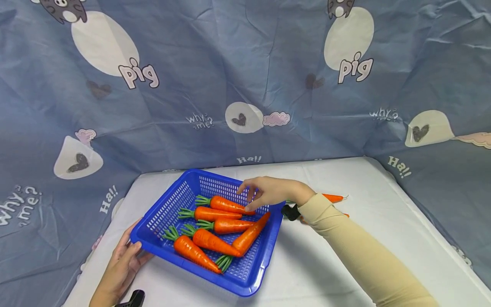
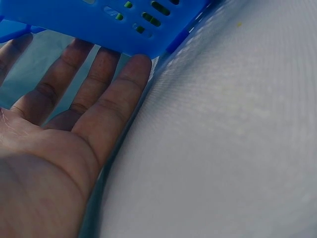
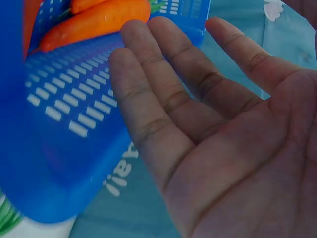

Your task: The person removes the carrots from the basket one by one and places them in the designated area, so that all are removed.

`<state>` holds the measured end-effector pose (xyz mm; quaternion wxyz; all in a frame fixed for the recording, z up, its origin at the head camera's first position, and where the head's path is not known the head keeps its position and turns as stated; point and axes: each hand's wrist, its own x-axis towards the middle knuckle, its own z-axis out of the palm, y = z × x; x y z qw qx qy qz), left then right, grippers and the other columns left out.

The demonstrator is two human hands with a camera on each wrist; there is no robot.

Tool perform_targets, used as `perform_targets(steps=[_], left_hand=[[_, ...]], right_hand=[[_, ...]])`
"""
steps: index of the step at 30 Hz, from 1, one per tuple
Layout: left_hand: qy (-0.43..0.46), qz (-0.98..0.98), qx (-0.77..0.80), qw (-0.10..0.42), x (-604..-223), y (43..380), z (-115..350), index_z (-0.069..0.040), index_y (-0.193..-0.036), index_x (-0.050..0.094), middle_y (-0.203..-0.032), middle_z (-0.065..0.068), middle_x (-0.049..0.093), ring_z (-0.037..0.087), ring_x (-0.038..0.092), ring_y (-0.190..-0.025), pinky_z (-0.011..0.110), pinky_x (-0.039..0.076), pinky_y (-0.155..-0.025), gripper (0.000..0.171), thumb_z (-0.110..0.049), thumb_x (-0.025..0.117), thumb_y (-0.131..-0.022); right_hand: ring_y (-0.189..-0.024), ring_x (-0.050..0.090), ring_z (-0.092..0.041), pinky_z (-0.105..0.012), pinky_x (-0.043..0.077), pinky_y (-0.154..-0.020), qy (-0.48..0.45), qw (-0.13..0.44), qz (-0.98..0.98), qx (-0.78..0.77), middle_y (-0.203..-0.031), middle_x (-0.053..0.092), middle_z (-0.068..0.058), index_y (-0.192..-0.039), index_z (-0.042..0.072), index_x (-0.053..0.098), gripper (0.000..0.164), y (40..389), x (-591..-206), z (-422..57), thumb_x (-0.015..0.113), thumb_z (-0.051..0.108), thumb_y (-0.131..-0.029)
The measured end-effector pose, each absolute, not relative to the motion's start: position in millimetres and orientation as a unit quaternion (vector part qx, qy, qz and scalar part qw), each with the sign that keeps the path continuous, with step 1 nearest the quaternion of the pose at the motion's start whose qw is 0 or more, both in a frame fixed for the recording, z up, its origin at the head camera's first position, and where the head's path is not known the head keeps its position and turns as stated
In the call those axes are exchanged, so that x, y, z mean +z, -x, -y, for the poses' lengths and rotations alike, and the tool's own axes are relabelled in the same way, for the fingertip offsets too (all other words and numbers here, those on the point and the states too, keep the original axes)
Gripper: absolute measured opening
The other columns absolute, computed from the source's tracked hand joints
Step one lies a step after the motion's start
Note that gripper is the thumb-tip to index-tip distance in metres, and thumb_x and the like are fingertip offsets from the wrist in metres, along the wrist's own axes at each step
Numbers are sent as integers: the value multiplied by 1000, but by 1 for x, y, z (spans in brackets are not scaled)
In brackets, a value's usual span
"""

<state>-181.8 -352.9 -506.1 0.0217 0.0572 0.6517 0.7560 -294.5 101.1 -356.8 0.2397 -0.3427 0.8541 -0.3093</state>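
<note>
A blue plastic basket (image 1: pixel 271 249) with slotted sides holds several orange carrots (image 1: pixel 226 226) with green stem tops. One carrot (image 1: pixel 251 234) lies crosswise, its tip toward the right wall. My left hand (image 1: pixel 122 264) grips the basket's near-left corner, thumb on the rim; its other fingers (image 2: pixel 111 106) reach against the basket's underside in the left wrist view. Over the far right part of the basket hovers my right hand (image 1: pixel 268 192), fingers loosely bent and holding nothing. The right wrist view shows its palm and spread fingers (image 3: pixel 143 99) beside the slotted wall.
Behind my right forearm, more carrots (image 1: pixel 333 198) lie on the white tabletop (image 1: pixel 383 200), partly hidden by the sleeve (image 1: pixel 360 243). A blue printed cloth (image 1: pixel 215 72) hangs behind the table and along its sides.
</note>
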Motion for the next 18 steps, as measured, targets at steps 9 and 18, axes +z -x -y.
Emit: perform_targets(steps=[9,18], left_hand=[[-71,-648,758,21,-505,183,352,-27,-167,33,-143,-18,65,8,72,-120,33,63,-91,56,-10,41,-114],[-47,-654,755,23,-506,182,352,-29,-167,32,-141,-20,65,8,72,-118,32,64,-89,56,-13,43,-114]], right_hand=[[-103,74,-19,-30,60,-96,342,269,-851,-294,-113,74,-6,-146,13,60,55,291,-361,-77,81,29,-98],[-108,67,-20,-30,57,-96,342,289,-851,-276,-120,73,-7,-149,13,58,58,289,-367,-59,80,32,-99]])
